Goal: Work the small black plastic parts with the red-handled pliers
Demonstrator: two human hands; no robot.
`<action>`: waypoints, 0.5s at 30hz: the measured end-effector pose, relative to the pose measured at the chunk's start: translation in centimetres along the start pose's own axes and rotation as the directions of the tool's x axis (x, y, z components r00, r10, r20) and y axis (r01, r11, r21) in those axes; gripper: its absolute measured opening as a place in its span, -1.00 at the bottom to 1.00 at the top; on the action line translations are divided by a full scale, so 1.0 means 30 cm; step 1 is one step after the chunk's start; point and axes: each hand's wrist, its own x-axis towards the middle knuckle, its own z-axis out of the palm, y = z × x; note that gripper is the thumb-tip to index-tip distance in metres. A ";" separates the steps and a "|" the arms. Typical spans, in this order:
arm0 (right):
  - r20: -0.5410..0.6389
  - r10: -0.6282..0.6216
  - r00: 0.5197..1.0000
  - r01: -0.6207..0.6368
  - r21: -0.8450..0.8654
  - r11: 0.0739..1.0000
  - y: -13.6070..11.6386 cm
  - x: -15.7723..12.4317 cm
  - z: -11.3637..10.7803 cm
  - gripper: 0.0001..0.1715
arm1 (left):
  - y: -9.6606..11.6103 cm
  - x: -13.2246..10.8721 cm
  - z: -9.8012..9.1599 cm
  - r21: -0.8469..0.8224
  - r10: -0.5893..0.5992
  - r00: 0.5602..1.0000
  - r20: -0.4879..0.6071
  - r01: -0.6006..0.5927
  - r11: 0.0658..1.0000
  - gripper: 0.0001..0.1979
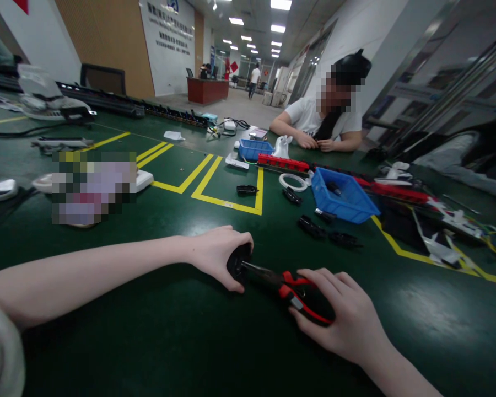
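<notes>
My left hand (221, 253) is closed around a black rounded part (236, 263) with a hollow facing right, just above the green table (169, 342). Fingers hide much of that part, so its exact kind does not show. In my right hand (341, 311) are needle-nose pliers (291, 289) with red and black handles, the handles spread somewhat apart. The pliers' tips reach into the hollow of the black part; what they touch inside is too dark to make out. Beyond the hands lie several small black parts (311, 226).
A blue bin (345, 212) with dark pieces inside stands at the right, with a smaller blue bin (254, 150) farther back. Near them are a white ring (293, 182) and a red strip (283, 163). Left lies a pixelated object (97, 190). Across the table sits a person (330, 118).
</notes>
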 end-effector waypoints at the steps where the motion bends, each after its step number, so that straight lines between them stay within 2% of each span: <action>1: 0.016 0.024 1.000 -0.024 0.018 1.000 0.002 -0.001 0.002 -0.48 | -0.002 -0.002 0.002 -0.001 0.008 1.000 -0.009 -0.008 1.000 -0.34; 6: 0.011 0.052 0.999 -0.053 0.031 0.998 0.014 -0.010 0.006 -0.45 | 0.000 -0.006 0.000 0.030 0.057 0.998 -0.014 -0.057 0.998 -0.24; 11: -0.035 0.049 0.998 -0.049 0.013 0.999 0.020 -0.015 0.006 -0.45 | 0.001 -0.007 0.000 0.095 0.051 0.999 0.003 -0.051 0.994 0.00; 15: -0.068 0.028 0.997 -0.029 -0.012 1.000 0.021 -0.016 0.006 -0.44 | -0.002 -0.011 0.003 0.097 0.050 0.999 0.000 -0.050 0.994 0.04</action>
